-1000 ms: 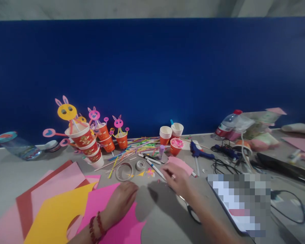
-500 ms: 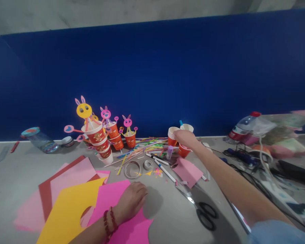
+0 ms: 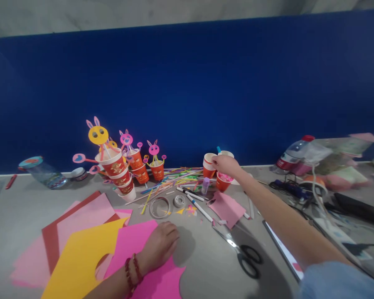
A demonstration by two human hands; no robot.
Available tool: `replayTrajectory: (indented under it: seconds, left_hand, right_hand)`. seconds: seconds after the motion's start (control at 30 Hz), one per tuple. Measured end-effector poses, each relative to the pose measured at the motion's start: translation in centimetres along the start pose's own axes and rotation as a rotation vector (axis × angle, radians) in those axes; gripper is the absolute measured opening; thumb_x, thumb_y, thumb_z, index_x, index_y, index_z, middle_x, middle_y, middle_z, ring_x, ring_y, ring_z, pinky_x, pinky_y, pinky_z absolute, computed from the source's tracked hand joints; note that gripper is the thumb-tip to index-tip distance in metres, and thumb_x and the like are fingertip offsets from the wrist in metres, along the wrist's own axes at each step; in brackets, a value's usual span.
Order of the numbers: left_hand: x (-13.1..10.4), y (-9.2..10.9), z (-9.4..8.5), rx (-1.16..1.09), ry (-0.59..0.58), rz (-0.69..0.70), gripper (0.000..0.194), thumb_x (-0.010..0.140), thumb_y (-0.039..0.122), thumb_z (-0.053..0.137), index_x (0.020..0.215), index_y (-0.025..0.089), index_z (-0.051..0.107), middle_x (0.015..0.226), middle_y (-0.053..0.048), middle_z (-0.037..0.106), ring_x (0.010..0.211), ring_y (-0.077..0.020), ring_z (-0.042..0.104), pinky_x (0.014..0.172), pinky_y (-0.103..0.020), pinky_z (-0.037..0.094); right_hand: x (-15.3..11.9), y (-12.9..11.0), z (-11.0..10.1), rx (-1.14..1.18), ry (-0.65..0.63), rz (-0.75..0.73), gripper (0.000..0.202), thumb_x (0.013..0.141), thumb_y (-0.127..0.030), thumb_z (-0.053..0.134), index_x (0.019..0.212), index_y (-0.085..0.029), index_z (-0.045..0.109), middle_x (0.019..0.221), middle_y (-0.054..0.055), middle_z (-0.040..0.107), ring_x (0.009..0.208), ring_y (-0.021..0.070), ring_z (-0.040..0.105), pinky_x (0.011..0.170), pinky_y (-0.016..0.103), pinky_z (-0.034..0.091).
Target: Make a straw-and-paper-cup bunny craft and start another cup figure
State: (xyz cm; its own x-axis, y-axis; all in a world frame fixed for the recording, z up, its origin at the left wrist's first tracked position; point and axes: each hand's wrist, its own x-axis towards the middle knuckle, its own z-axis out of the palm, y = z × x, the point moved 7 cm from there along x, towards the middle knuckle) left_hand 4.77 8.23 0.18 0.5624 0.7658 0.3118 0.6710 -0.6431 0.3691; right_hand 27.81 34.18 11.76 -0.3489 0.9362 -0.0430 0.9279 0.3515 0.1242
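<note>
My left hand (image 3: pixel 162 244), a beaded bracelet at its wrist, rests palm down on a bright pink paper sheet (image 3: pixel 156 282), its fingers loosely bent and holding nothing visible. At the back of the table, my right hand (image 3: pixel 227 164) pinches the rim of a stack of red and white paper cups (image 3: pixel 208 169). Behind that hand a white cup (image 3: pixel 227 154) is partly hidden, with a blue-capped pen (image 3: pixel 218 150) beside it. Just below, another red cup (image 3: pixel 223 182) holds pink pieces. A purple-capped glue stick (image 3: pixel 205 185) stands in front of the stack.
Decorated bunny cups (image 3: pixel 116 168) stand back left. Yellow paper (image 3: pixel 81 253) overlaps other sheets. Scissors (image 3: pixel 238 249), markers (image 3: pixel 199 208), tape rolls (image 3: pixel 179 201) and pink paper (image 3: pixel 227 208) lie centrally. Colored sticks (image 3: pixel 180 177) spread behind. Bottle (image 3: pixel 291 155), cables (image 3: pixel 289 191) and tablet (image 3: pixel 282 249) lie right.
My right hand's fingers have come to the rim of the cup stack, which now shows more plainly. My left hand stays on the pink paper. The whole view has shifted slightly.
</note>
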Motion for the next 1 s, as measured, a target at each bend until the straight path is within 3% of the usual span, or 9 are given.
replayTrajectory:
  seconds: [0.17, 0.3, 0.47, 0.57, 0.6, 0.7, 0.77, 0.83, 1.0]
  left_hand:
    - [0.1, 0.1, -0.1, -0.006, -0.002, 0.004, 0.017, 0.097, 0.015, 0.046, 0.096, 0.020, 0.062, 0.095, -0.009, 0.068, 0.089, -0.0238, 0.060, 0.081, -0.039, 0.052]
    - [0.2, 0.2, -0.1, -0.021, 0.005, -0.001, 0.017, 0.097, 0.015, 0.047, 0.098, 0.020, 0.063, 0.094, -0.008, 0.069, 0.089, -0.0237, 0.062, 0.080, -0.039, 0.053]
    - [0.0, 0.2, -2.1, -0.066, 0.121, -0.030, 0.024, 0.096, 0.011, 0.049, 0.115, 0.022, 0.059, 0.116, -0.009, 0.069, 0.108, -0.0229, 0.065, 0.094, -0.039, 0.055]
    - [0.3, 1.0, -5.2, -0.065, 0.279, -0.042, 0.034, 0.095, 0.010, 0.049, 0.126, 0.024, 0.054, 0.129, -0.012, 0.065, 0.120, -0.0235, 0.062, 0.097, -0.039, 0.055]
    - [0.7, 1.9, -6.3, -0.061, 0.307, -0.006, 0.033, 0.095, 0.011, 0.050, 0.126, 0.024, 0.055, 0.127, -0.012, 0.066, 0.118, -0.0236, 0.063, 0.096, -0.039, 0.055]
    - [3.0, 7.1, -9.5, -0.043, 0.378, 0.252, 0.033, 0.095, 0.011, 0.047, 0.126, 0.021, 0.055, 0.123, -0.012, 0.069, 0.115, -0.0232, 0.064, 0.099, -0.041, 0.053]
    - [5.2, 12.2, -9.9, -0.023, 0.304, 0.530, 0.028, 0.097, 0.019, 0.045, 0.122, 0.019, 0.058, 0.120, -0.011, 0.071, 0.113, -0.0229, 0.065, 0.101, -0.039, 0.051]
    - [8.2, 16.1, -8.7, 0.025, 0.158, 0.624, 0.024, 0.099, 0.021, 0.043, 0.110, 0.018, 0.064, 0.112, -0.008, 0.074, 0.106, -0.0213, 0.067, 0.099, -0.036, 0.050]
    - [14.7, 21.6, -1.3, -0.041, -0.406, 0.628, 0.033, 0.103, 0.031, 0.043, 0.103, 0.012, 0.070, 0.103, -0.010, 0.076, 0.094, -0.0219, 0.072, 0.076, -0.033, 0.054]
  right_hand:
    - [-0.4, 0.1, -1.5, -0.003, 0.067, -0.009, 0.024, 0.101, -0.035, 0.061, 0.113, -0.015, 0.067, 0.111, 0.007, 0.070, 0.094, 0.0203, 0.069, 0.082, 0.038, 0.058]
    - [-1.4, -0.1, -4.2, -0.017, 0.204, -0.003, 0.029, 0.102, -0.028, 0.051, 0.090, -0.014, 0.073, 0.087, 0.010, 0.074, 0.082, 0.0215, 0.069, 0.065, 0.028, 0.043]
    - [-5.0, -1.5, -8.4, -0.020, 0.425, -0.023, 0.035, 0.103, -0.026, 0.041, 0.097, -0.011, 0.072, 0.098, 0.017, 0.074, 0.090, 0.0265, 0.066, 0.063, 0.030, 0.033]
    - [-8.1, -4.8, -8.8, 0.014, 0.493, -0.131, 0.033, 0.104, -0.032, 0.044, 0.099, -0.015, 0.071, 0.099, 0.014, 0.074, 0.093, 0.0249, 0.065, 0.068, 0.030, 0.036]
    - [-9.2, -6.8, -8.5, 0.059, 0.514, -0.248, 0.031, 0.103, -0.030, 0.045, 0.096, -0.013, 0.071, 0.096, 0.014, 0.074, 0.089, 0.0250, 0.065, 0.068, 0.030, 0.037]
    - [-11.6, -13.4, -6.0, 0.121, 0.432, -0.538, 0.020, 0.098, -0.025, 0.055, 0.087, -0.015, 0.069, 0.087, 0.011, 0.074, 0.082, 0.0231, 0.066, 0.066, 0.030, 0.039]
    - [-12.6, -17.7, -4.4, 0.149, 0.385, -0.654, 0.014, 0.094, -0.025, 0.064, 0.084, -0.016, 0.068, 0.086, 0.008, 0.074, 0.079, 0.0215, 0.066, 0.067, 0.029, 0.041]
    - [-13.2, -21.2, -3.3, 0.183, 0.366, -0.733, 0.011, 0.094, -0.022, 0.063, 0.086, -0.015, 0.067, 0.086, 0.008, 0.074, 0.078, 0.0210, 0.066, 0.068, 0.030, 0.043]
    - [-13.7, -27.1, -1.7, 0.250, 0.362, -0.918, 0.015, 0.096, -0.026, 0.060, 0.089, -0.015, 0.067, 0.087, 0.007, 0.074, 0.078, 0.0199, 0.064, 0.065, 0.030, 0.043]
